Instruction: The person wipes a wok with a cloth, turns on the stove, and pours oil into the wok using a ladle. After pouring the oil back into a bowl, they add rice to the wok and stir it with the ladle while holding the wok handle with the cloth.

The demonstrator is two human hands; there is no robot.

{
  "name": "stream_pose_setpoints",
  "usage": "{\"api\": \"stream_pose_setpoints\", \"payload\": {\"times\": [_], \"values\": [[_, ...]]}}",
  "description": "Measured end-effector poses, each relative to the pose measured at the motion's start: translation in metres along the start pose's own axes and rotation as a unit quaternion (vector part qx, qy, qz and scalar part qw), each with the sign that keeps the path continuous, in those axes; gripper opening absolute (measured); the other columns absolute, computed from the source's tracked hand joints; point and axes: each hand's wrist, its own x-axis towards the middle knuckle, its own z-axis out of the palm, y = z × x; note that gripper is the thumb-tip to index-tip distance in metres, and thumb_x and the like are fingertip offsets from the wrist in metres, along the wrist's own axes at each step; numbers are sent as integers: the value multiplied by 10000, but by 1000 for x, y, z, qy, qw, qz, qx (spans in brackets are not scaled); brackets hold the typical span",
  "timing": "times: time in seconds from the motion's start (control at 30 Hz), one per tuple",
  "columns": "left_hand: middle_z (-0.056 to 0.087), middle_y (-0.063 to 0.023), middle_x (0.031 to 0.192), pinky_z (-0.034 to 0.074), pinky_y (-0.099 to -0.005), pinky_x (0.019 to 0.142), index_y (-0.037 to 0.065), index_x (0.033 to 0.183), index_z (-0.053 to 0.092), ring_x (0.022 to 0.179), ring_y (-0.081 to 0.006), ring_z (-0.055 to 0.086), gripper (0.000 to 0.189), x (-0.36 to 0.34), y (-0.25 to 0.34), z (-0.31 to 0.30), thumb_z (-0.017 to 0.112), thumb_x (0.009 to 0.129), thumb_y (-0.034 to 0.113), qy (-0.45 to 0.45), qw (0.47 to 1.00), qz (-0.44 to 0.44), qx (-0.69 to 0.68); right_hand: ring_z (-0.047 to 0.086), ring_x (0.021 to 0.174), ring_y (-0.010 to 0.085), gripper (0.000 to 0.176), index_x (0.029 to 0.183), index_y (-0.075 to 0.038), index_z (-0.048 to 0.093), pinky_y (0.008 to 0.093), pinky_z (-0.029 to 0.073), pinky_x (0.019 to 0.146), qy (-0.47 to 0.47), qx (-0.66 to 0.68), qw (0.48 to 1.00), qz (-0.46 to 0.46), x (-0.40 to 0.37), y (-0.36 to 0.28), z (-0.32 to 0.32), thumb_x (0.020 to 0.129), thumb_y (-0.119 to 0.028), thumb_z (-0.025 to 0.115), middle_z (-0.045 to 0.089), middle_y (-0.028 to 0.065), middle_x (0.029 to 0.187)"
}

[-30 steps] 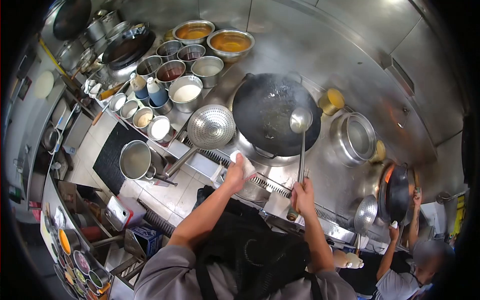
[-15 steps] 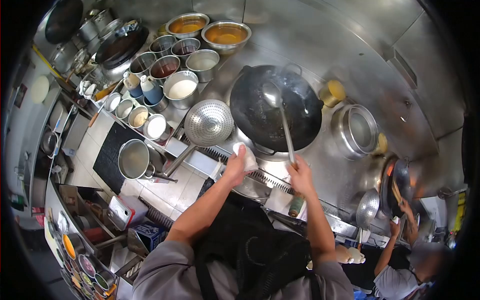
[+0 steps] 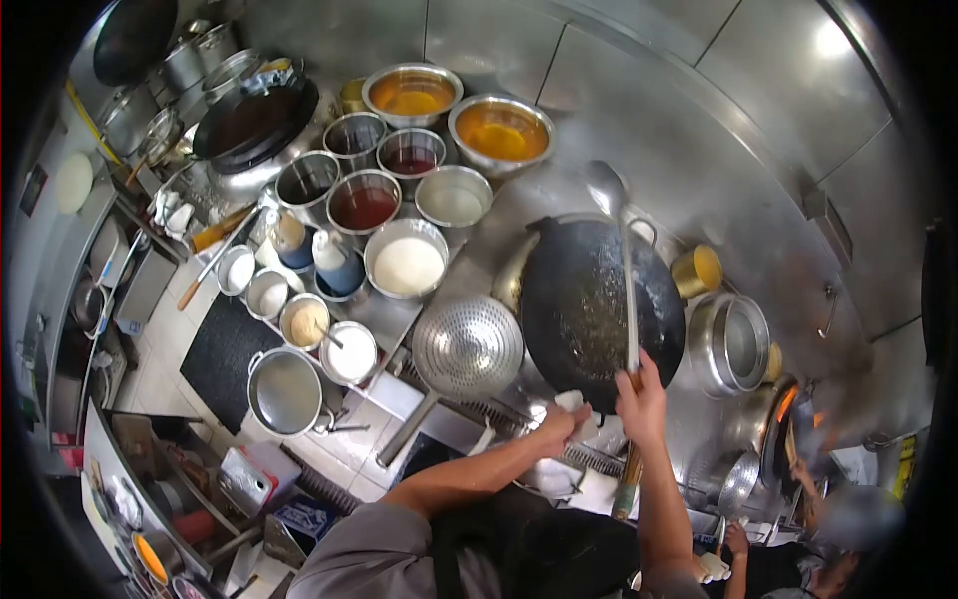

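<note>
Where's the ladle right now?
In the head view, the ladle is in the right hand, its handle crossing above the wok; its head shows past the wok's far rim, right of the orange-liquid bowls.

Wok (image 3: 571, 299) is pretty much black, ladle (image 3: 606, 190) silver with a greenish grip (image 3: 625, 499), cloth (image 3: 571, 401) white. Strainer (image 3: 467, 344) is silver, dotted all over with holes. Grey sleeve (image 3: 344, 559), black apron (image 3: 544, 534).
</note>
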Motion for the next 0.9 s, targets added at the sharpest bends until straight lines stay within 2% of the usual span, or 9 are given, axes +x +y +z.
{"api": "stream_pose_setpoints", "payload": {"times": [0.07, 0.13, 0.2, 0.4, 0.53, 0.6, 0.77, 0.83, 0.9], "values": [[619, -98, 1093, 564, -409, 720, 20, 1227, 461, 926, -213, 644, 468, 46, -27, -24, 719, 900, 235, -62, 997, -37, 15, 442, 419, 81, 493, 1397, 37, 403, 247, 337, 370, -56, 36, 998, 2, 62, -58, 51, 948, -73, 577, 502, 21, 714], [580, -102, 1183, 555, -509, 818, 77, 1275, 412, 1023, -257, 629, 553, 18, -1, -14, 727, 886, 311, -68, 993, -94, 23, 464, 435, 100, 491, 1375, 50, 414, 263, 359, 375, -102, 67, 992, -12, 121, -83, 93, 937, -92, 584, 512, 32, 720], [592, -45, 1177, 543, -577, 839, 197, 1202, 527, 1067, -262, 621, 373, 23, -1, -11, 699, 904, 340, -18, 990, -143, 11, 509, 470, 121, 537, 1386, 56, 410, 295, 404, 391, -116, 75, 990, 12, 170, -96, 131, 916, -121, 598, 532, 54, 703], [555, -43, 1296, 509, -537, 935, 152, 1325, 485, 1209, -235, 551, 443, 24, 9, -26, 628, 927, 287, -150, 973, -158, 73, 529, 481, 146, 261, 1098, 55, 513, 311, 421, 383, -152, 46, 985, 69, 246, -118, 200, 906, -102, 594, 545, 87, 679], [506, -48, 1363, 528, -525, 931, 170, 1414, 434, 1261, -247, 506, 488, 22, 15, -24, 569, 968, 313, -177, 965, -164, 101, 529, 491, 154, 129, 916, -4, 481, 298, 436, 402, -199, 176, 955, 129, 262, -135, 207, 915, -90, 577, 531, 81, 657], [492, -44, 1380, 537, -508, 920, 166, 1424, 430, 1259, -251, 504, 492, 19, 20, -21, 564, 975, 317, -164, 965, -165, 125, 529, 505, 141, 126, 898, -31, 471, 282, 435, 417, -182, 390, 860, 274, 269, -142, 202, 930, -109, 564, 520, 65, 657], [514, -35, 1351, 545, -498, 897, 164, 1407, 461, 1246, -234, 503, 527, 26, 9, -26, 618, 942, 355, -157, 973, -114, 124, 515, 511, 113, 135, 877, -45, 460, 247, 443, 441, -230, 429, 847, 215, 259, -132, 178, 942, -120, 551, 530, 61, 724], [518, -33, 1343, 547, -492, 885, 166, 1396, 481, 1247, -223, 498, 533, 29, 5, -25, 640, 928, 366, -141, 976, -97, 133, 514, 517, 106, 139, 883, -21, 466, 228, 444, 456, -255, 592, 720, 255, 253, -130, 161, 948, -115, 545, 526, 55, 733], [601, -50, 1199, 560, -429, 803, 107, 1289, 577, 1122, -201, 580, 469, 35, -3, -24, 678, 898, 347, -71, 988, -63, 123, 521, 526, 103, 146, 888, -6, 466, 222, 445, 462, -281, 635, 674, 253, 241, -125, 141, 948, -114, 545, 527, 52, 737]]}}
